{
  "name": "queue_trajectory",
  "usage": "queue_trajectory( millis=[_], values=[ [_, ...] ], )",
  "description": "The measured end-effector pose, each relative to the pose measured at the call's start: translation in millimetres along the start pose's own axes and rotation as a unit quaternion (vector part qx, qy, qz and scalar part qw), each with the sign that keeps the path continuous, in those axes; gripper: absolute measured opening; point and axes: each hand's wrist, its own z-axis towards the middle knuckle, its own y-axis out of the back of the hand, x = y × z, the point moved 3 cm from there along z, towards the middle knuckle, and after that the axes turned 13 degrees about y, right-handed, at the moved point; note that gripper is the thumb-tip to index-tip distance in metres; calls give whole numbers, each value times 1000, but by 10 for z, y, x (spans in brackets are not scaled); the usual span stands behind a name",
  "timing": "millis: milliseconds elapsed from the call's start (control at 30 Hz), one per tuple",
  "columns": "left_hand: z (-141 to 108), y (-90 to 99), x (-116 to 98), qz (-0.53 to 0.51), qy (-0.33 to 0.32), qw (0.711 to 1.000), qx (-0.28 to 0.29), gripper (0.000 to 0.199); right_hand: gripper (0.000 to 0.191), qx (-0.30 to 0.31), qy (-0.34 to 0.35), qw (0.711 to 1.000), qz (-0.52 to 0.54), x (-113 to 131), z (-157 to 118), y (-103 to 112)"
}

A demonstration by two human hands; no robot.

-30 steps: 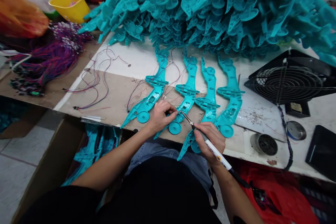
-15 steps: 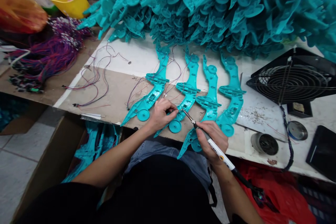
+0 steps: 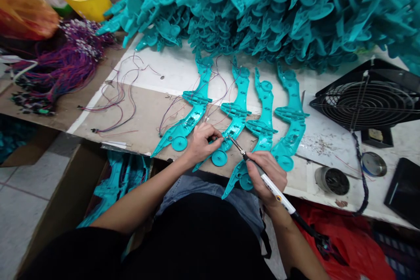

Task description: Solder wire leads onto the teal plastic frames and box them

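Several teal curved plastic parts lie side by side on the table (image 3: 144, 133). My right hand (image 3: 267, 177) is wrapped round a soldering iron (image 3: 277, 194), whose tip touches or nearly touches the second teal part from the left (image 3: 238, 126). Beside that tip, my left hand (image 3: 205, 142) is closed in a pinch at the same part; whatever is between its fingertips is too small to make out. Thin wires (image 3: 223, 83) run over the two leftmost parts. Another teal part (image 3: 264, 105) lies to the right, its lower end near my right hand.
A big heap of teal parts (image 3: 256, 8) fills the back. Wire bundles (image 3: 65, 61) and a yellow container (image 3: 87, 0) are at the left. On the right stand a black fan (image 3: 364, 96), a round tin (image 3: 332, 180) and a black box (image 3: 403, 192).
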Motion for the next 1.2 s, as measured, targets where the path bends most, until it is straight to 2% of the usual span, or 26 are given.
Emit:
queue_trajectory(
  millis=[500,700,800,900,967,1067,1200],
  values=[
    [8,10,-34,18,25,1000,3,12,20,-2,-47,999,-24,5,2,33],
    [-8,-6,-13,35,14,999,-4,12,19,-48,-80,995,-36,-34,-23,115],
    [-26,27,-53,51,-8,998,-44,6,23,-91,-113,989,-24,-107,-13,163],
    [19,82,-111,81,-25,991,-104,26,27,-109,-153,981,-43,-218,44,197],
    [113,89,-133,146,-9,984,-104,37,27,-84,-151,981,-92,-297,99,207],
    [303,68,-156,279,18,958,-63,45,29,-11,-93,982,-166,-401,165,200],
    [492,87,-185,366,47,927,-59,37,34,66,-36,973,-220,-512,169,195]
  ],
)
